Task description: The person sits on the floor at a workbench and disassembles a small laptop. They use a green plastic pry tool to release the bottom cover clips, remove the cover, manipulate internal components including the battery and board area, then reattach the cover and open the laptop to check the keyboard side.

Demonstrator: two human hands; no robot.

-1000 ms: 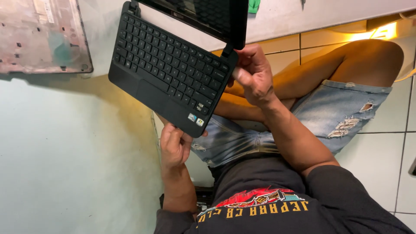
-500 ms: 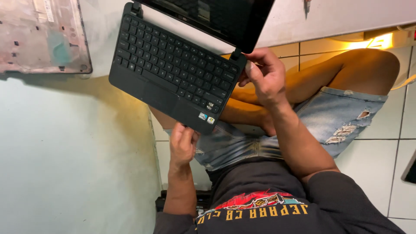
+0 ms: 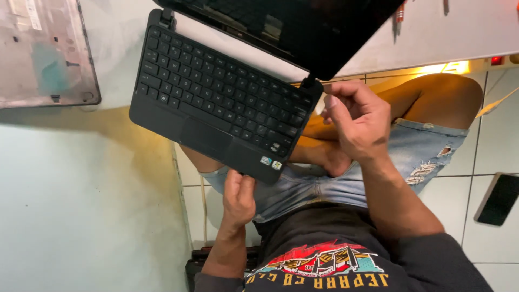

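Over the lap, above denim shorts (image 3: 303,189): small black laptop (image 3: 216,103), open, tilted, partly off the edge of the white table (image 3: 459,32). Since half a second ago: lid (image 3: 292,27) swung wider and larger in view, base slid a little toward the body, right hand (image 3: 357,121) shifted off the hinge corner, left hand (image 3: 239,196) risen closer to the front edge. Left hand now closed around the front corner of the palm rest, thumb and fingers pinching it from below. Right hand just beside the right hinge, fingers curled loosely, thumb raised; contact with the laptop impossible to tell. Keyboard facing up between both hands. Grey laptop bottom cover (image 3: 46,51) lying flat at far left on the table. Dark phone (image 3: 497,199) on the tiled floor at right.
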